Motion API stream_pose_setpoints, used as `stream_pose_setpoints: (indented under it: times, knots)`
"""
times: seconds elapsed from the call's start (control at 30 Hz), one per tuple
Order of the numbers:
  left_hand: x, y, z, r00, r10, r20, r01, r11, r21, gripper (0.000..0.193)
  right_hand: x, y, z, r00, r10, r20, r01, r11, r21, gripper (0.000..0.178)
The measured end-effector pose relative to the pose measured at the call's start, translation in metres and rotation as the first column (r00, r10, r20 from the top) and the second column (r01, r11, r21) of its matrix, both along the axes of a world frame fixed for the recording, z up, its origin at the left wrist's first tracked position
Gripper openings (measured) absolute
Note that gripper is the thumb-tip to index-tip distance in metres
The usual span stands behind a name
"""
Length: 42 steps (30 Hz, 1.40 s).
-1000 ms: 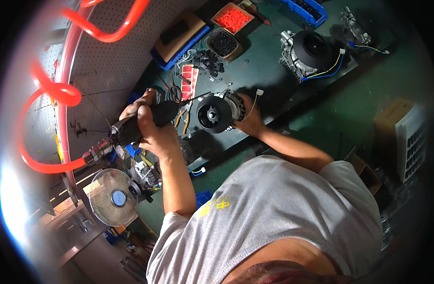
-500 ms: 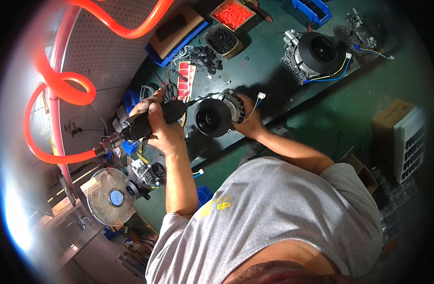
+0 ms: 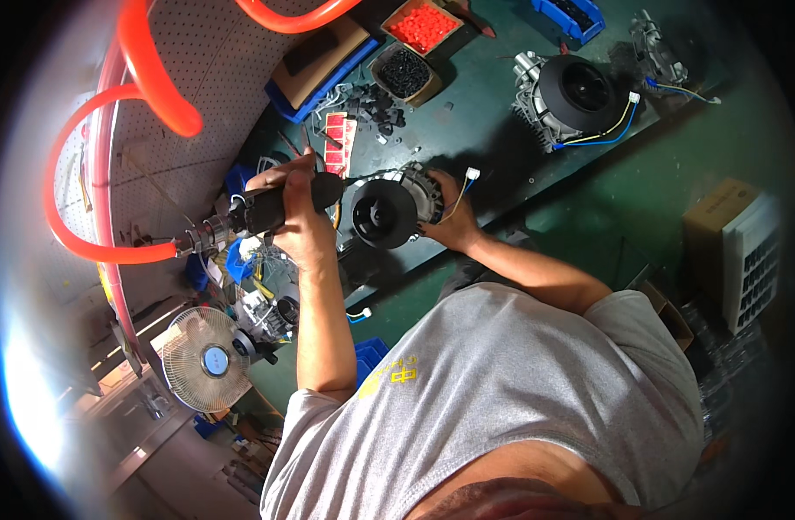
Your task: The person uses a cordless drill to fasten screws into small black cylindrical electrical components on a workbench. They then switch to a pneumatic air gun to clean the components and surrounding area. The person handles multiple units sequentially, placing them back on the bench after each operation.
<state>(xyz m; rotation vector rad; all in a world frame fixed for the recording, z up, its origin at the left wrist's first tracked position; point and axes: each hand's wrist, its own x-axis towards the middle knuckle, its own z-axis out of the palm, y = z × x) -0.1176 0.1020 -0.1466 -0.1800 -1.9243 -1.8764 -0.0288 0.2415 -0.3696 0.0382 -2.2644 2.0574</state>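
My left hand [image 3: 302, 227] is wrapped round a black air screwdriver [image 3: 263, 211], which lies nearly level. A red-orange coiled air hose [image 3: 137, 253] joins its left end through a metal coupling. The tool's thin tip points right, toward the upper edge of a blower unit [image 3: 423, 192]; I cannot tell whether it touches a screw. That unit has a finned metal body and a round black fan housing [image 3: 384, 213] facing up. My right hand [image 3: 455, 221] grips its right side, fingers partly hidden behind the metal. A white plug [image 3: 473, 174] on thin wires sticks out beside that hand.
Two similar units, one with a black housing [image 3: 579, 91] and one bare metal body [image 3: 658, 52], stand at the bench's far right. Boxes of red caps [image 3: 424, 29] and black parts [image 3: 404, 73] sit at the back. A fan [image 3: 208, 359] stands at the left, cartons [image 3: 727, 234] at the right.
The screwdriver has swung closer to level, its hose end rising, and the hose coils have shifted. The opening inside the black housing looks different. My right hand keeps its grip.
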Motion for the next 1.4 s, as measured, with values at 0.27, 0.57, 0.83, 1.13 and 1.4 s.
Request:
stream_pose_setpoints:
  times: [0.27,0.57,0.83,1.13,1.4]
  knots:
    - [-0.003,0.014,0.004,0.996,0.080,0.048,-0.076,0.993,-0.088,0.010,0.001,-0.001,-0.006,1.000,-0.017,-0.019,0.018,0.999,0.030,0.099]
    - [-0.003,0.016,0.006,1.000,0.021,-0.007,-0.021,0.998,-0.060,0.010,0.000,-0.004,-0.007,0.999,0.025,0.045,-0.025,1.000,0.005,0.102]
    - [-0.005,0.013,0.015,0.998,0.059,-0.029,-0.063,0.985,-0.159,0.014,0.004,0.002,-0.004,0.990,0.084,0.110,-0.084,0.996,-0.006,0.105]
    - [0.000,0.008,0.019,0.994,0.082,-0.077,-0.089,0.991,-0.101,0.004,0.005,0.005,0.000,0.980,0.112,0.163,-0.130,0.986,0.104,0.105]
    - [-0.005,0.021,0.053,0.965,0.071,-0.252,-0.112,0.982,-0.152,0.004,0.015,0.058,-0.010,0.936,0.344,0.075,-0.346,0.938,0.022,0.114]
